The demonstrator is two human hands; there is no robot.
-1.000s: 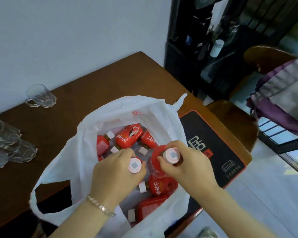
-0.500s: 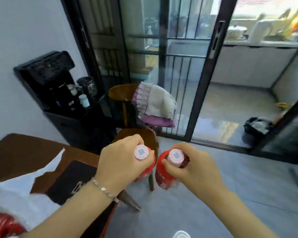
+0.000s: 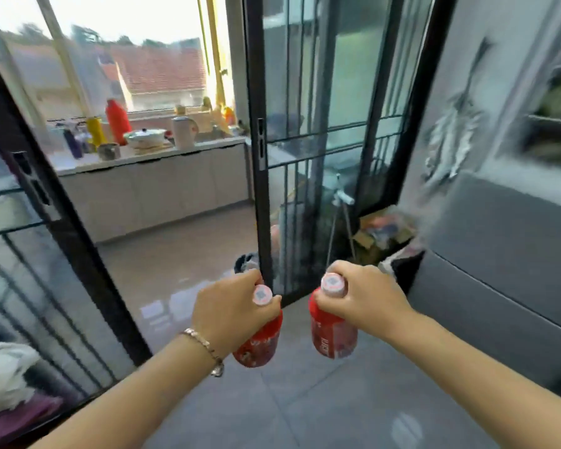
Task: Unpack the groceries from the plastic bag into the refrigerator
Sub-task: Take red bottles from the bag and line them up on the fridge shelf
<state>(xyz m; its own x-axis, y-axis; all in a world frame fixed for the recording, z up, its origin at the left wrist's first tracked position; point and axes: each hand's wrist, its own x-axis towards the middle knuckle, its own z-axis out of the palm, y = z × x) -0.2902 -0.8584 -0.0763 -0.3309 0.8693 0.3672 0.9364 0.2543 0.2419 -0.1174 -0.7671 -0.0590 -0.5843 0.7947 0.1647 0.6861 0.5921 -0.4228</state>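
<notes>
My left hand [image 3: 227, 315] grips a red bottle [image 3: 259, 343] by its neck, and its white cap with a printed code shows beside my fingers. A second red bottle [image 3: 332, 332] of the same kind hangs from my right hand [image 3: 366, 301], also held at the neck under its cap. Both bottles hang upright, side by side, over the grey floor tiles. A tall grey appliance [image 3: 506, 264] that may be the refrigerator stands at the right, its doors shut. The plastic bag is out of view.
A black-framed sliding glass door [image 3: 263, 163] stands straight ahead, open at its left onto a balcony with a white counter [image 3: 149, 157] carrying pots and bottles. Cloth lies on a chair [image 3: 4, 380] at the lower left. Boxes and clutter [image 3: 379, 231] sit beside the grey appliance.
Both hands lifted a bottle each out of the bag on the table. The view has swung right, away from the table, past the chair to the glass door and grey appliance.
</notes>
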